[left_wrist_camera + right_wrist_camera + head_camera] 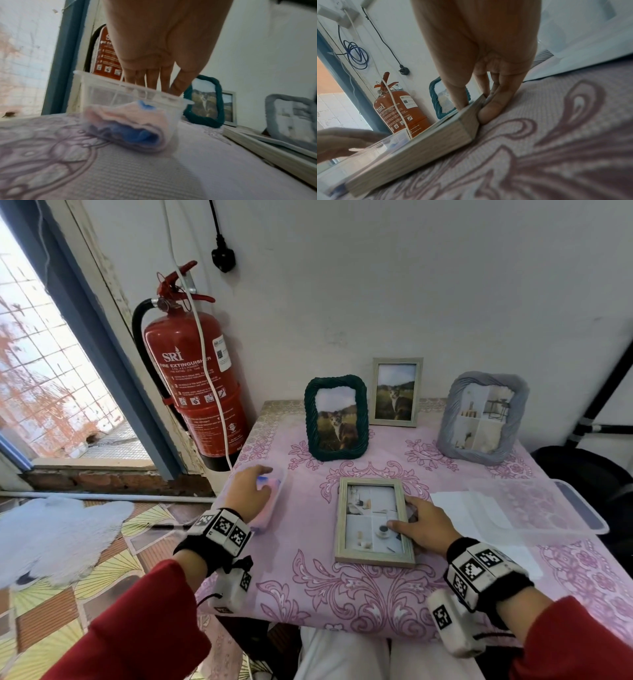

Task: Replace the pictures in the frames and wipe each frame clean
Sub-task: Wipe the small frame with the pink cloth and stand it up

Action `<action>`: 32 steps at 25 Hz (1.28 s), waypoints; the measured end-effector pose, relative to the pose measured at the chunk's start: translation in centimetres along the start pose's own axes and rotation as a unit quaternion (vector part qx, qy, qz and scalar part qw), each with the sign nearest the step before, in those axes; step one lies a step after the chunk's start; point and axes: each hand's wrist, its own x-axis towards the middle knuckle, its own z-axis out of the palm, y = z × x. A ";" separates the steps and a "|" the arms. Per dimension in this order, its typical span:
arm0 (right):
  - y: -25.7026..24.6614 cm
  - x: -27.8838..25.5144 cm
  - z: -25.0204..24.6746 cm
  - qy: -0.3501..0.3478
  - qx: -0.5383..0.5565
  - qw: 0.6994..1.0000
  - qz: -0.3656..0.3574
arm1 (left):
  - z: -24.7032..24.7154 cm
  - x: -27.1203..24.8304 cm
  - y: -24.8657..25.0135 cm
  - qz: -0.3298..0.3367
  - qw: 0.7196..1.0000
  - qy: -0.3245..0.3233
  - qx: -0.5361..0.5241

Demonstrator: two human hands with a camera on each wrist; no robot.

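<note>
Your right hand [423, 525] grips the pale wooden frame [373, 521] lying flat on the desk [308, 580]: thumb on the glass, fingers [494, 108] pressed against its right edge. The picture under the glass is a four-panel interior shot.

Your left hand [247, 491] reaches into a clear plastic tub [96, 89] at the desk's left edge, fingers straight and dipping past the rim toward the pink and blue cloth [137, 125] bunched inside (whether they touch it, you cannot tell from here).

Three more frames stand upright along the wall: a dark green rope frame [336, 419] and a slim pale frame [396, 392], both showing a cat, and a grey twisted frame [481, 419] with another interior print. A clear tray [579, 508] sits to your right, partly over white sheets [462, 505]. A red fire extinguisher [195, 385] hangs beside the desk.
</note>
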 end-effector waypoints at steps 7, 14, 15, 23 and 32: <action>-0.3 -0.1 0.1 -0.013 -0.083 0.996 0.003 | 2.9 -1.8 5.4 0.046 0.987 -0.014 -0.154; -1.0 -0.9 -0.3 0.020 -0.022 0.999 0.016 | 6.0 -3.5 7.9 -0.094 0.923 -0.179 -0.328; -1.2 -1.2 -0.6 0.032 -0.014 0.999 0.018 | 6.1 -3.6 8.1 -0.096 0.914 -0.184 -0.347; -4.7 -2.2 -2.7 0.102 0.002 0.993 -0.062 | 4.2 -3.2 9.5 -0.076 0.851 -0.178 -0.488; -9.6 -1.4 -2.6 0.124 0.027 0.982 -0.140 | -0.3 -1.3 9.5 -0.004 0.813 -0.115 -0.571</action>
